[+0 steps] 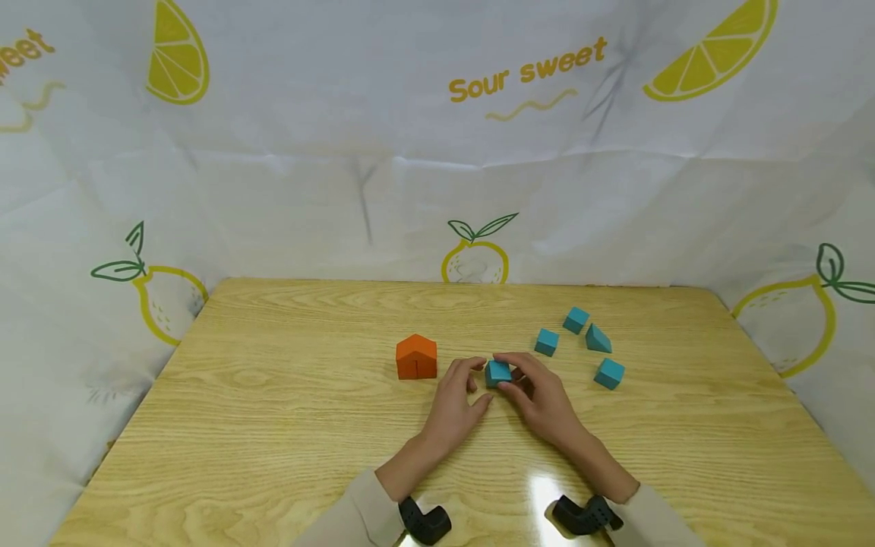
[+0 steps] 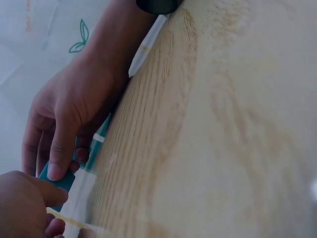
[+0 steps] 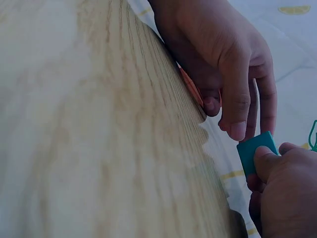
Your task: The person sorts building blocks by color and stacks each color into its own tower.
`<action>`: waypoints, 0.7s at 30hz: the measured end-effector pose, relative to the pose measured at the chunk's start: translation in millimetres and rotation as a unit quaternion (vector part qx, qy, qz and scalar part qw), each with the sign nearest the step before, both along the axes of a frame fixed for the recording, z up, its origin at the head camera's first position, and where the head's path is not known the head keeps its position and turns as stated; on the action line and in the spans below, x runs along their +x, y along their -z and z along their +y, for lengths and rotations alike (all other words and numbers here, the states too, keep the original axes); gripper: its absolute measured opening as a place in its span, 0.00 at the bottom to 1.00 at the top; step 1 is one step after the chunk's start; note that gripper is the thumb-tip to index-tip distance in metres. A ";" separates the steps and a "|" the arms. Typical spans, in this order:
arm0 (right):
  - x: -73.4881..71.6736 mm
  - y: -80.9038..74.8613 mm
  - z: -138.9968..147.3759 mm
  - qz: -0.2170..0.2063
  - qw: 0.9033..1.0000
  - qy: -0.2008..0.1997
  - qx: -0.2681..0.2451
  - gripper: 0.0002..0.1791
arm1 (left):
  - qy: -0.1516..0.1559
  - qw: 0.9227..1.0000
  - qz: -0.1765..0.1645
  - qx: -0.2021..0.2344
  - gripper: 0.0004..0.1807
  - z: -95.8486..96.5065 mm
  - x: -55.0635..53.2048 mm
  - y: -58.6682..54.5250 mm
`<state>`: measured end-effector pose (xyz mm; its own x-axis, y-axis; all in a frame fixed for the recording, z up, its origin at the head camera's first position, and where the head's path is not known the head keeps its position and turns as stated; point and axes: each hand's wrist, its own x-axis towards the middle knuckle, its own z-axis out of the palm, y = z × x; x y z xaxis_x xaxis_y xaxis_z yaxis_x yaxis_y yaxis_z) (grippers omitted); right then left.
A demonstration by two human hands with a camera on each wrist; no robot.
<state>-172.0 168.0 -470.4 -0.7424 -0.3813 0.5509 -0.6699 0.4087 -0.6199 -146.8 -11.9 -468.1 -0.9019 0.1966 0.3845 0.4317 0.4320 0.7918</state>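
Note:
My right hand (image 1: 543,399) pinches a small blue cube (image 1: 498,372) between thumb and fingers, above or on the wooden table. Beside the cube's left face is my left hand (image 1: 454,403), its fingers loosely bent and its thumb apart from them. In the right wrist view, the left thumb comes close to a corner of the blue cube (image 3: 250,153); I cannot tell whether it touches. The left wrist view shows the right thumb on the cube (image 2: 69,181), partly covered by the left hand (image 2: 25,203).
An orange house-shaped block group (image 1: 416,358) stands left of the hands. Several blue blocks lie to the right: cubes (image 1: 547,342), (image 1: 576,320), another cube (image 1: 609,374) and a triangular block (image 1: 598,339). A lemon-print sheet (image 1: 307,205) hangs behind the table (image 1: 273,425).

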 end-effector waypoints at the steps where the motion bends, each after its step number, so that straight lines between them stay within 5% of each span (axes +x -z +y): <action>1: -0.3 0.1 -0.5 0.000 1.000 -0.005 0.001 0.27 | -0.004 1.000 -0.002 -0.004 0.26 0.0 -0.1 0.2; 21: 1.1 2.2 -1.8 -0.040 0.998 -0.032 0.029 0.25 | -0.037 0.998 -0.022 -0.046 0.22 -1.2 0.0 -1.3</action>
